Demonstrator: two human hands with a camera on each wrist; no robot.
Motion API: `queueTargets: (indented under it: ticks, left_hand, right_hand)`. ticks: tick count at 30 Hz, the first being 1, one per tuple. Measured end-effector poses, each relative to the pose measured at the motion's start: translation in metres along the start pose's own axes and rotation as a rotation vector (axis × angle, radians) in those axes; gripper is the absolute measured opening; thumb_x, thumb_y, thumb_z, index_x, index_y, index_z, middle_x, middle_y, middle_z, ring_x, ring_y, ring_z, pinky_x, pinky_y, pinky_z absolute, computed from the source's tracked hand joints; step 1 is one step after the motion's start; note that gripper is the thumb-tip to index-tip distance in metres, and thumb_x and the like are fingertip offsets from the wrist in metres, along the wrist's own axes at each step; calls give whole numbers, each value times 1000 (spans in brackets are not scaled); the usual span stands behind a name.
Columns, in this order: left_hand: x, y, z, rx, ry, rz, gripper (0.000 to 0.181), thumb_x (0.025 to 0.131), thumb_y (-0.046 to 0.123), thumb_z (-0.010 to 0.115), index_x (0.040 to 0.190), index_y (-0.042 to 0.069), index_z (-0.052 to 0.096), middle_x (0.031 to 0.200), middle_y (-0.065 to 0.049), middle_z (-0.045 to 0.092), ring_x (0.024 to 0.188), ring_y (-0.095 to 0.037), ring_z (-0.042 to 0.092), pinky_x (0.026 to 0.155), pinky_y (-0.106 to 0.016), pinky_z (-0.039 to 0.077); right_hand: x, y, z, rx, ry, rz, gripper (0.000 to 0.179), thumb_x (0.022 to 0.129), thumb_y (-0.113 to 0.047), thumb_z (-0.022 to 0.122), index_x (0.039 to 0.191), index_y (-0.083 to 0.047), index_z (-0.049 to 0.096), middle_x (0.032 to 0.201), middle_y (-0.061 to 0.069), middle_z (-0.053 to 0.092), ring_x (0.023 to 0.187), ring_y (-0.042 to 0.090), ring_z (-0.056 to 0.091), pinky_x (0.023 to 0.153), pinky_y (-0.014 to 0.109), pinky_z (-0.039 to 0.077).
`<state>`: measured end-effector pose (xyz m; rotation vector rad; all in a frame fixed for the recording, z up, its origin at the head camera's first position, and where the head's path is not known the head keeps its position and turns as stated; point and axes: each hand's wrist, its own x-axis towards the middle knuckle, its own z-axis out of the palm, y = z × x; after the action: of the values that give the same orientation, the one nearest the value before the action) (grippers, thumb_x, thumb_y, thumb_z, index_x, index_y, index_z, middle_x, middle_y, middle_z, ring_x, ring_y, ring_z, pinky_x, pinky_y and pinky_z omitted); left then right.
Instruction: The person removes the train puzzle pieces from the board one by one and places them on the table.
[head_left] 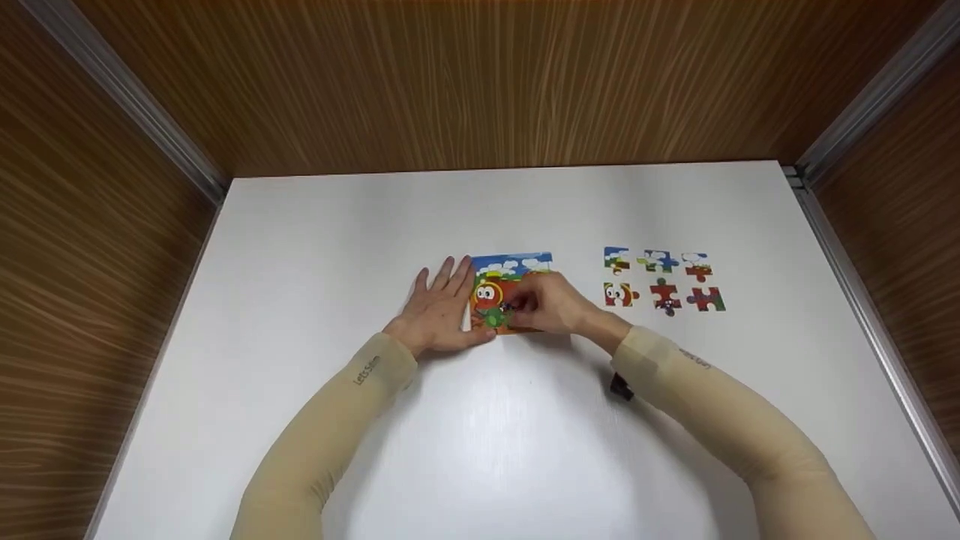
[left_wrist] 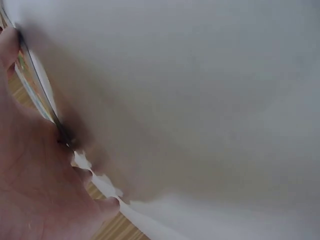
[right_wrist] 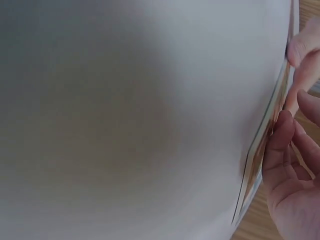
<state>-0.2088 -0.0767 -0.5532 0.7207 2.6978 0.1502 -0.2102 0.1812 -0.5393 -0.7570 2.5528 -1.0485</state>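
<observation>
A colourful picture puzzle [head_left: 489, 268], with a red cartoon face and clouds, lies on the white table. My left hand [head_left: 439, 311] lies flat with spread fingers along its left side, the thumb at the lower left corner. Over the right part of the picture, my right hand [head_left: 551, 304] has its thumb and fingertips together low at the middle, pinching a puzzle piece mostly hidden by the fingers. In the right wrist view the right hand's fingertips [right_wrist: 284, 125] meet right at the puzzle's surface, with the left thumb [right_wrist: 300, 47] at the far edge.
To the right lie several loose puzzle pieces in two rows, among them a face piece [head_left: 617, 294] and a cloud piece [head_left: 658, 261]. A small black object [head_left: 621, 388] shows under the right sleeve. Wood-grain panels [head_left: 480, 90] wall the white table [head_left: 337, 240] at the back and sides.
</observation>
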Motion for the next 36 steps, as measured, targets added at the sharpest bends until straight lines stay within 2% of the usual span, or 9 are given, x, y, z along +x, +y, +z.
queueTargets:
  ticks: [5,12,15,21,28,36]
  left_hand:
    - [1,0,0,17,2,3,126,97,92,43,181,9,0,192,-9,-8,180,-37,-3,142,-69,8]
    - [2,1,0,12,-6,11,128,96,93,43,181,8,0,192,-10,-8,180,-38,-3,142,-69,9]
    - [2,1,0,8,-8,7,128,96,93,44,181,8,-1,192,-10,-8,180,-38,-4,142,-69,10]
    - [2,2,0,-2,-14,2,128,96,92,45,181,8,-2,192,-10,-9,180,-39,-4,142,-68,10]
    - [1,3,-2,-28,-22,3,127,96,88,50,181,6,2,192,-12,-6,180,-39,-3,142,-68,12]
    - [0,5,-5,-36,-15,4,127,96,85,53,181,5,5,192,-13,-3,180,-40,-1,142,-68,13]
  right_hand:
    - [9,-4,6,-17,-7,-44,33,93,-11,90,124,-1,83,111,16,84,91,24,76,79,28,59]
    - [15,-4,9,-85,-20,-39,38,90,-12,91,125,1,83,116,17,84,102,32,78,90,45,65]
    - [16,-5,11,-107,-20,-26,39,89,-12,91,125,0,83,116,17,84,104,32,78,94,48,66]
    - [18,-7,13,-150,-11,-9,44,88,-13,92,128,-1,82,117,17,83,106,33,77,95,49,65]
    - [22,-11,13,-153,-45,-1,45,88,-16,93,128,1,81,116,18,84,107,34,78,96,50,65]
    - [25,-16,12,-148,-85,60,48,88,-19,94,128,-1,74,117,17,78,104,29,74,94,46,63]
